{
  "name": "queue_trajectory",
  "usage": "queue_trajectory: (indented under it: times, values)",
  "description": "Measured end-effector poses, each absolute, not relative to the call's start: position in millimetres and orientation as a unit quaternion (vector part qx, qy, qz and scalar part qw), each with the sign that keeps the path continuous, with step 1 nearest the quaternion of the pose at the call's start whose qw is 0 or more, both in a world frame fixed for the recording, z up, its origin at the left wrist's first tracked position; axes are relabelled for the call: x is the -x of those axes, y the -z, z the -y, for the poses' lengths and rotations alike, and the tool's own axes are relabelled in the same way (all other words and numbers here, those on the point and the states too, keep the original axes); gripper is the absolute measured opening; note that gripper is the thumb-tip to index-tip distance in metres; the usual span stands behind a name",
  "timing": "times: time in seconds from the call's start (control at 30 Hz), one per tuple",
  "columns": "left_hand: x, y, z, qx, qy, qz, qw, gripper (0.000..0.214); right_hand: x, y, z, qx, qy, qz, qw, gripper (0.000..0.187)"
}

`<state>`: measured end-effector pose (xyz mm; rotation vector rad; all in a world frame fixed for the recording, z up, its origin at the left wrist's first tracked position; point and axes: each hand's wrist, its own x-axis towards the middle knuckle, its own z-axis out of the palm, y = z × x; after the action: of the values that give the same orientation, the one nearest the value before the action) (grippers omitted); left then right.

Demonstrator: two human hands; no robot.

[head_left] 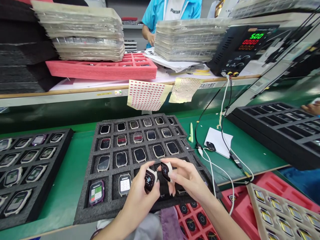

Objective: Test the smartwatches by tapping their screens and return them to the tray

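Observation:
My left hand (141,196) is closed around a smartwatch body (149,179) whose screen is lit. My right hand (186,178) pinches a second smartwatch body (165,170) just beside the first. Both hands hover over the near right corner of a black foam tray (113,148). That tray holds several watch bodies in its cells; two in the front row show lit screens (96,192).
Another black foam tray of watches (53,155) lies at the left, and an empty black tray (272,133) at the right. Red trays (240,203) sit low right. White cables (212,166) run to a power supply (240,46). Another person stands behind the shelf (160,20).

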<state>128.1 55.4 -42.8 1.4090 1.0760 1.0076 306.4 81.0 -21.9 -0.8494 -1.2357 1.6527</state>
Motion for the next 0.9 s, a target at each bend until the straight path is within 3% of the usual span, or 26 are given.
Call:
queue_trajectory:
  times: [0.9]
  values:
    - [-135.4,50.5,-49.9,-0.538,-0.461,-0.486,0.511,0.039,-310.6,29.3,-80.7,0.33,-0.669,0.516,0.421,0.032]
